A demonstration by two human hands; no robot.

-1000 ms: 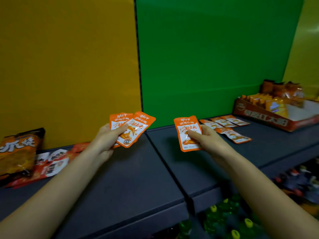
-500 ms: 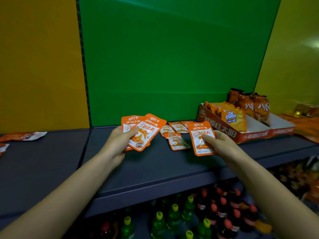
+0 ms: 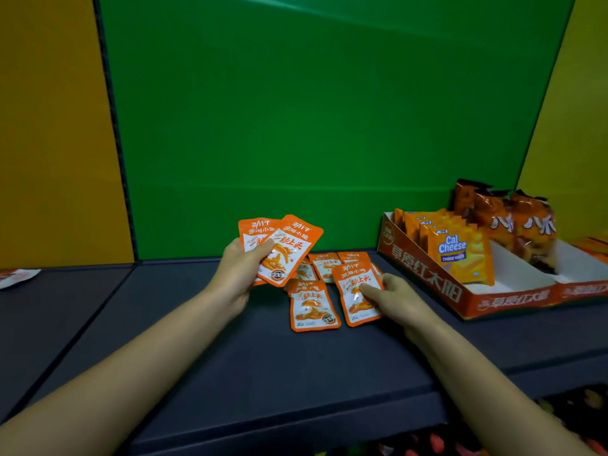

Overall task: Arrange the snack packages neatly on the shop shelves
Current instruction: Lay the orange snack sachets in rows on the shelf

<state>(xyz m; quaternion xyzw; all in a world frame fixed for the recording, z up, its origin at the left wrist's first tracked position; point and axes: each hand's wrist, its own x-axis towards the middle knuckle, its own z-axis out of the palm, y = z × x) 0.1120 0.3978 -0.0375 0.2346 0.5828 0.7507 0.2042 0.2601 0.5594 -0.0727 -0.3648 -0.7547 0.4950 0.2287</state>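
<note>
My left hand (image 3: 238, 274) grips two small orange snack packets (image 3: 286, 248), fanned out above the dark shelf (image 3: 230, 357). My right hand (image 3: 391, 296) pinches one more orange packet (image 3: 355, 292) and holds it low on the shelf, beside a packet lying flat (image 3: 312, 309). Several more of the same packets (image 3: 324, 266) lie behind these two, against the green back panel.
A red cardboard display tray (image 3: 437, 284) stands at the right with Cal Cheese packs (image 3: 460, 255) and orange chip bags (image 3: 513, 222). A white and red packet (image 3: 16, 278) lies at the far left. Bottles on the lower shelf (image 3: 460, 439) show dimly below the front edge.
The view has swung right, from the yellow panel to the green one. My right hand has lowered its packet down beside the packets on the shelf. My left hand keeps its two packets.
</note>
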